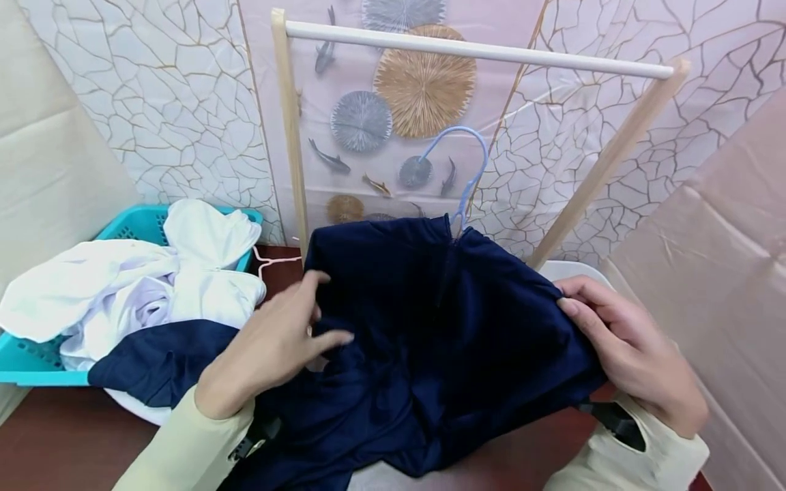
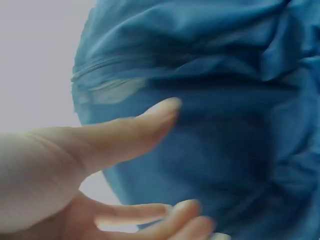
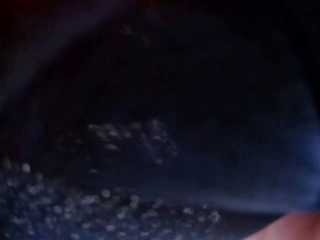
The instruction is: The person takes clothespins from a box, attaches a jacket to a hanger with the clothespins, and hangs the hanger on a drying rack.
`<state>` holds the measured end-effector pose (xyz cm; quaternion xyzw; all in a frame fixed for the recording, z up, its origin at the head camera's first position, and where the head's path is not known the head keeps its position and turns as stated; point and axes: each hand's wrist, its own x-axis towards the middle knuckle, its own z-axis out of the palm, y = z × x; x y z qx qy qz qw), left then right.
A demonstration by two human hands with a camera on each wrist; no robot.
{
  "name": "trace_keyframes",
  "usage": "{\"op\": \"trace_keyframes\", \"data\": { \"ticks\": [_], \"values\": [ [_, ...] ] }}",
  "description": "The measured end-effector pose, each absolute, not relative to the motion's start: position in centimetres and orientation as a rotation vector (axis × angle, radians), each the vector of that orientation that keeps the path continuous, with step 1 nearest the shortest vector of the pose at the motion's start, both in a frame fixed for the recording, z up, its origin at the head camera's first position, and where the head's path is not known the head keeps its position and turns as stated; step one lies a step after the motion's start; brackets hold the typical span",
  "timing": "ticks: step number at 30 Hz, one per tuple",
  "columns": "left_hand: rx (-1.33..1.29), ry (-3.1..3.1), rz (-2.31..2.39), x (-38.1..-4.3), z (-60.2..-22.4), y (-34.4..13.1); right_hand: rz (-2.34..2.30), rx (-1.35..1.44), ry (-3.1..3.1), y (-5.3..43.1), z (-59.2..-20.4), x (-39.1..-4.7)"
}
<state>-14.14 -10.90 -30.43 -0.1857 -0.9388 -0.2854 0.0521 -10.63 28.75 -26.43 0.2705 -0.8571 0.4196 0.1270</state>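
A navy garment [image 1: 503,307] is draped over a light blue hanger [image 1: 477,170], whose hook rises from the slit at the neckline. My right hand [image 1: 632,348] pinches the garment's right shoulder edge between thumb and fingers. At the left edge of the cloth is my left hand [image 1: 276,337], thumb and fingers spread apart and grasping nothing. In the left wrist view, the thumb [image 2: 135,132] lies in front of the cloth [image 2: 215,135]. The right wrist view is mostly dark fabric [image 3: 175,165]. Lower folds of the garment bunch toward me, and the hanger's arms are hidden inside it.
Behind the garment stands a wooden rack [image 1: 288,123] with a white crossbar [image 1: 479,48]. On the left, a teal basket [image 1: 49,378] holds white clothes [image 1: 209,286]; navy cloth [image 1: 166,358] hangs over its edge. A pale hanger [image 1: 270,261] and a white basin [image 1: 577,271] are partly visible.
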Motion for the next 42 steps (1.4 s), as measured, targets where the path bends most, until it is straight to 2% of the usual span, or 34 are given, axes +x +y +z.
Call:
{"op": "trace_keyframes", "data": {
  "ticks": [2, 7, 10, 14, 21, 30, 37, 42],
  "values": [
    [-0.550, -2.684, -0.911, -14.6, -29.8, -10.6, 1.140, 0.752, -2.551, 28.8, -26.5, -10.8],
    [-0.552, -2.348, -0.985, -16.3, -29.1, -9.6, 1.258, 0.872, -2.500, 29.3, -27.2, -11.4],
    [-0.628, -2.303, -1.027, -17.3, -29.3, -9.4, 1.390, 0.997, -2.434, 29.1, -27.6, -12.0],
    [-0.674, -2.286, -1.089, -17.9, -30.0, -9.5, 1.373, 0.987, -2.448, 28.3, -27.8, -12.4],
    [-0.580, -2.131, -1.079, -18.0, -30.8, -10.0, 1.052, 0.782, -2.490, 26.5, -27.8, -13.8],
    [-0.435, -2.075, -1.039, -18.4, -31.0, -10.7, 1.084, 0.430, -2.356, 25.1, -28.1, -16.7],
    [-0.415, -2.073, -1.046, -18.7, -31.0, -11.1, 0.961, 0.079, -2.571, 30.6, -28.6, -16.5],
    [-0.407, -2.080, -1.032, -18.9, -30.7, -11.3, 0.800, -0.127, -2.918, 35.8, -31.1, -17.1]
  ]
}}
